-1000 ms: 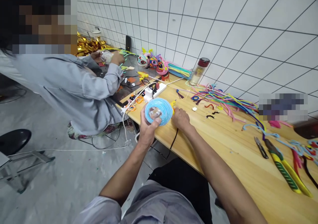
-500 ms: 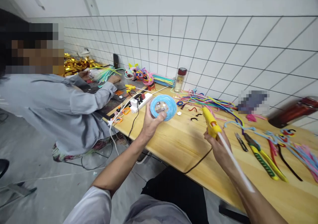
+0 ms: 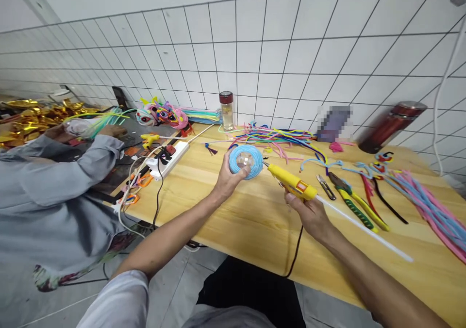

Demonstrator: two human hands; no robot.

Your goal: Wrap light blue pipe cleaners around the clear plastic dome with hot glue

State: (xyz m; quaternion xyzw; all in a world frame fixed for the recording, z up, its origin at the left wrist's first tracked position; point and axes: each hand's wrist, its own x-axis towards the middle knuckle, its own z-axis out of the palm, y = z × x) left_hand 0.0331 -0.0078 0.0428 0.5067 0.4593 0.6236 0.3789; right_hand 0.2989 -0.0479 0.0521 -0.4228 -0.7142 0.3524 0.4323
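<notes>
My left hand (image 3: 230, 175) is closed on a round blue coil (image 3: 257, 162), wound like pipe cleaner around a clear centre, and holds it above the table. The thumb lies across its near face. In my right hand (image 3: 309, 211) is a yellow hot glue gun (image 3: 291, 178), a long white glue stick jutting from its back. Its nozzle points left and is at the coil's right edge; whether it touches I cannot tell. A dark cord hangs from the gun over the table edge.
Behind lie pipe cleaners (image 3: 276, 136) and a glass bottle (image 3: 227, 112). To the right are snips (image 3: 325, 187), pliers (image 3: 355, 199) and a red flask (image 3: 391, 126). A white power strip (image 3: 169, 160) sits left, near a co-worker's sleeve (image 3: 83, 160) and another yellow glue gun (image 3: 149, 140).
The glue gun has swung from pointing up and away to pointing left, its nozzle now at the coil's edge. The view has turned to the right.
</notes>
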